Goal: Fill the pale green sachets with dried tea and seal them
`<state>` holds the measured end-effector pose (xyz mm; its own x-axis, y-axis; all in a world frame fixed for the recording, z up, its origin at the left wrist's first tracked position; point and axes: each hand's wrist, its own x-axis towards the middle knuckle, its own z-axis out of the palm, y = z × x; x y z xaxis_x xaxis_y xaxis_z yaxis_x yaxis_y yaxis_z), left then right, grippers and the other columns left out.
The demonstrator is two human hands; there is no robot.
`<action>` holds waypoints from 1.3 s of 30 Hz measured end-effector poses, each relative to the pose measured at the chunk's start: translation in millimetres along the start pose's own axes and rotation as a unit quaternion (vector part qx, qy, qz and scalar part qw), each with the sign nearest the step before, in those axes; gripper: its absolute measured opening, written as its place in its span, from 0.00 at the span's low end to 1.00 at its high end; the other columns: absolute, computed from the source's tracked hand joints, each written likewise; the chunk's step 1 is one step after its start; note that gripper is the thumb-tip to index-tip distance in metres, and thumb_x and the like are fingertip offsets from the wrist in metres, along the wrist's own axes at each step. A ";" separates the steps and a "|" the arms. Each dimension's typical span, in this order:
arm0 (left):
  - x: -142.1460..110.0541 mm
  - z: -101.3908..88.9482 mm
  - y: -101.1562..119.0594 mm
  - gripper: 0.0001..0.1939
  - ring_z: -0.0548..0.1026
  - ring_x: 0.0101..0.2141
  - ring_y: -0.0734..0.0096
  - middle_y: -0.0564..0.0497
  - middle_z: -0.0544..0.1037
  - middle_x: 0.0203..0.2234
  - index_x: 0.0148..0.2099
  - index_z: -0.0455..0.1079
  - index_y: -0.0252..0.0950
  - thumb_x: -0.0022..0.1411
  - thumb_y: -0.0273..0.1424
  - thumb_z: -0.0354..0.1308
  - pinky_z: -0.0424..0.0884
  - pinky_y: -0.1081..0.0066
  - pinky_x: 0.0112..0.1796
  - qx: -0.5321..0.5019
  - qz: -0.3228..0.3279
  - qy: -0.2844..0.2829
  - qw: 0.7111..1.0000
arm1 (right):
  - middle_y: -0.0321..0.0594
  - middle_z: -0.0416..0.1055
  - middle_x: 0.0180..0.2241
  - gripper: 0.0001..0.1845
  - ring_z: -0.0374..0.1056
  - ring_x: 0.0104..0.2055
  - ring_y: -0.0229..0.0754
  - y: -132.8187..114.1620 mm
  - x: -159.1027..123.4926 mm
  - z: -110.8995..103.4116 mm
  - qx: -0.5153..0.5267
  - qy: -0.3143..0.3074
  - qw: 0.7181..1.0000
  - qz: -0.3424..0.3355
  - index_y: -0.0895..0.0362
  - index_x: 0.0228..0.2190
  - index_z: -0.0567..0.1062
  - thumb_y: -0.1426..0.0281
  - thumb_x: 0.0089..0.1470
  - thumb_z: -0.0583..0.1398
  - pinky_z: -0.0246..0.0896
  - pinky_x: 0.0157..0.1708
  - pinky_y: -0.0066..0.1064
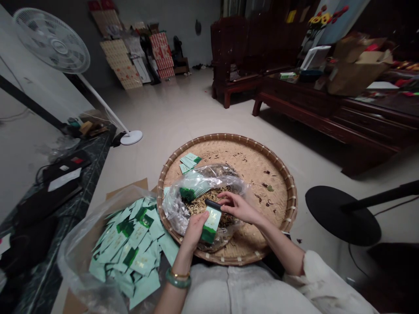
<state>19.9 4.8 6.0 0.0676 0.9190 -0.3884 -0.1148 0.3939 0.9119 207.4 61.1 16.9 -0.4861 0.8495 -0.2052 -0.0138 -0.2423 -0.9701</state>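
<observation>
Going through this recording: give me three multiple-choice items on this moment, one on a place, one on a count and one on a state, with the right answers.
1. Where does the small stack of green-and-white packets lie?
A. On the woven bamboo tray
B. On the dark counter
C. On the floor beside the fan

2. How many bands does the left wrist wear?
A. One
B. Two
C. Three

3. What state is the clear plastic bag in?
A. Tied shut
B. Empty
C. Open, with loose grains showing

1. A: the stack rests on the tray, beyond the bag.
2. B: a jade bangle and a thin gold bracelet.
3. C: its mouth gapes around a brownish heap of grains.
</observation>
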 end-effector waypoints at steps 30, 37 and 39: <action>11.7 -20.9 -5.2 0.28 0.73 0.21 0.67 0.50 0.75 0.17 0.33 0.74 0.28 0.44 0.51 0.62 0.68 0.71 0.24 -0.072 0.020 0.151 0.986 | 0.50 0.71 0.47 0.20 0.67 0.49 0.49 28.8 20.0 -25.9 -0.272 0.181 0.945 -0.033 0.59 0.48 0.69 0.64 0.55 0.56 0.60 0.50 0.42; -1.5 -5.5 2.7 0.23 0.68 0.21 0.73 0.52 0.73 0.18 0.29 0.73 0.30 0.50 0.49 0.59 0.62 0.74 0.25 0.009 0.036 0.038 0.999 | 0.45 0.74 0.42 0.17 0.68 0.44 0.46 4.3 11.4 11.9 -0.353 0.138 0.912 -0.158 0.55 0.44 0.73 0.61 0.58 0.54 0.61 0.43 0.36; -4.7 -1.5 6.2 0.23 0.65 0.20 0.75 0.53 0.71 0.17 0.26 0.71 0.30 0.51 0.49 0.59 0.59 0.75 0.24 0.039 0.038 0.007 0.998 | 0.40 0.76 0.31 0.13 0.69 0.33 0.41 -0.7 13.1 24.3 -0.311 0.114 0.930 -0.157 0.57 0.34 0.77 0.61 0.55 0.57 0.61 0.33 0.29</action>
<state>17.4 3.0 13.3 0.0475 0.9465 -0.3191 -0.0416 0.3211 0.9461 179.8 61.1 18.1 -0.3447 0.9272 0.1467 0.4197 0.2920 -0.8594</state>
